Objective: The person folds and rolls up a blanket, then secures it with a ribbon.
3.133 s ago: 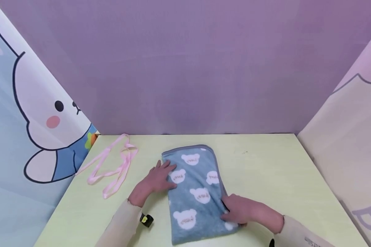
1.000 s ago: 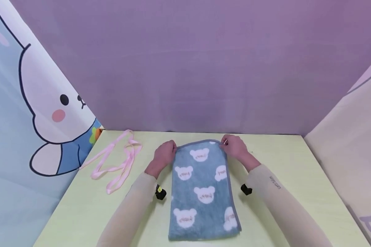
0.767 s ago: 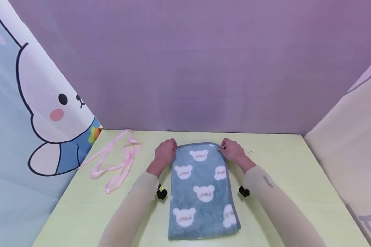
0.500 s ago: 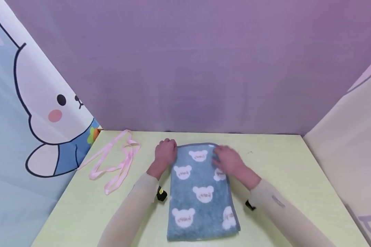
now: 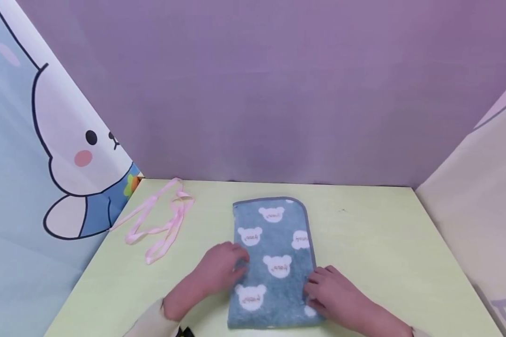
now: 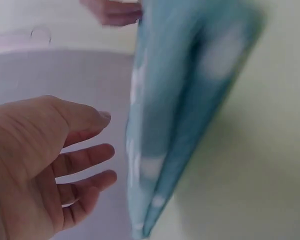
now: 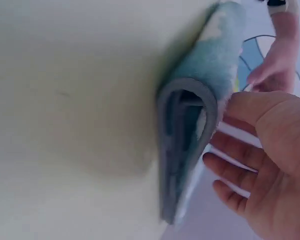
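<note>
A folded blue-grey fleece blanket with white bear heads and grey trim lies on the table before me. My left hand is over its left edge with loosely bent fingers; in the left wrist view the fingertips stand apart from the cloth and grip nothing. At the lower right edge is my right hand, its fingers loosely bent beside the trim. The right wrist view shows its thumb close against the blanket's top, the other fingers spread apart and the rounded fold gaping a little.
A tangled pink ribbon lies on the pale yellow-green table at the back left. A purple panel rises behind the table. Printed cloths flank it, one with a rabbit on the left.
Both hands have left the blanket's far corners, where they pinched it, and come down along its sides towards the near end. The blanket lies in nearly the same place.
</note>
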{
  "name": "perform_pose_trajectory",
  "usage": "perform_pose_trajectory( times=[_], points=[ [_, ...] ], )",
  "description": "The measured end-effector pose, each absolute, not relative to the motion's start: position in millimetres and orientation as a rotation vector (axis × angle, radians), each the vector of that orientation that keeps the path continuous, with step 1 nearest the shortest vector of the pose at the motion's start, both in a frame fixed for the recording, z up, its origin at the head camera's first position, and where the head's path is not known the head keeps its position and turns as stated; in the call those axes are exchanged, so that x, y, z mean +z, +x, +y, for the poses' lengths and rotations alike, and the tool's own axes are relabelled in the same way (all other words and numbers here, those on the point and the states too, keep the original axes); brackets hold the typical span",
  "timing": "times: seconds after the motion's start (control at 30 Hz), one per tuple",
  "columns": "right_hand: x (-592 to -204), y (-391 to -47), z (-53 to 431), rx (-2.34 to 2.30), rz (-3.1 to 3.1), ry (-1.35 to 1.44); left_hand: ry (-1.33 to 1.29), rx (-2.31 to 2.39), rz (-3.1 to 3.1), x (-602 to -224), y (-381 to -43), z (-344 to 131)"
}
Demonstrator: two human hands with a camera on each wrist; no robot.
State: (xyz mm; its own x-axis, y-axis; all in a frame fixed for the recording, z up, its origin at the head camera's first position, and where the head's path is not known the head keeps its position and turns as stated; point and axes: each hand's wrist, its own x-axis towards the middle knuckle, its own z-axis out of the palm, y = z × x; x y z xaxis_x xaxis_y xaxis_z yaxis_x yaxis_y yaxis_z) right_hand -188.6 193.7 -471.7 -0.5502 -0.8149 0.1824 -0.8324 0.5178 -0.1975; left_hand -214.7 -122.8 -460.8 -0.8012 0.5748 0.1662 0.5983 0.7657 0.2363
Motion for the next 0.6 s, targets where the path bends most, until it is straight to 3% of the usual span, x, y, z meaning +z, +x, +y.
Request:
perform_pose_trajectory(
  times=[0.27,0.6],
  points=[
    [-487.6,-168.4,208.6,0.460,-2.625,1.629,-1.226,-0.515,-2.999,-470.8,-156.2,-126.0],
    [-489.2,-160.9,190.5,0.047,-2.467,1.535,-1.221,-0.291,-3.012,-482.7,-148.3,-129.2]
  ],
)
